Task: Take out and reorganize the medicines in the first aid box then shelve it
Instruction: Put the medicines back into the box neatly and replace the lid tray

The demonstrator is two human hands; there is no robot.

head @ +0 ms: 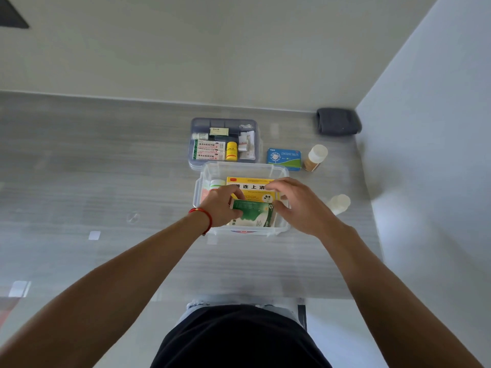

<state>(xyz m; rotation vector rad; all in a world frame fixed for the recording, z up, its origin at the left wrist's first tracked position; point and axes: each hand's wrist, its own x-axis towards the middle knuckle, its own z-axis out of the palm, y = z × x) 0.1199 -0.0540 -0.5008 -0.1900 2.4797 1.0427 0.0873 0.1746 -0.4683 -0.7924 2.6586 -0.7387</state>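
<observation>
A clear plastic first aid box point(279, 171) stands on the grey table in front of me. Inside it lie a yellow medicine box point(251, 183), a green-and-white medicine box point(255, 215) and a white bottle point(215, 184) at the left. My left hand point(221, 205), with a red string on the wrist, grips the left end of the green-and-white box. My right hand point(299, 205) hovers over the box's right side, fingers spread and touching the green-and-white box's right end. Behind stands the box's divided tray point(195, 158) holding red-and-white cartons, a yellow bottle point(231, 150) and small packets.
Right of the tray lie a blue-green tablet box point(283, 158) and a brown bottle with a white cap point(316, 158). A clear white bottle point(338, 204) stands right of the first aid box. A dark grey folded cloth point(338, 121) sits in the back corner against the walls.
</observation>
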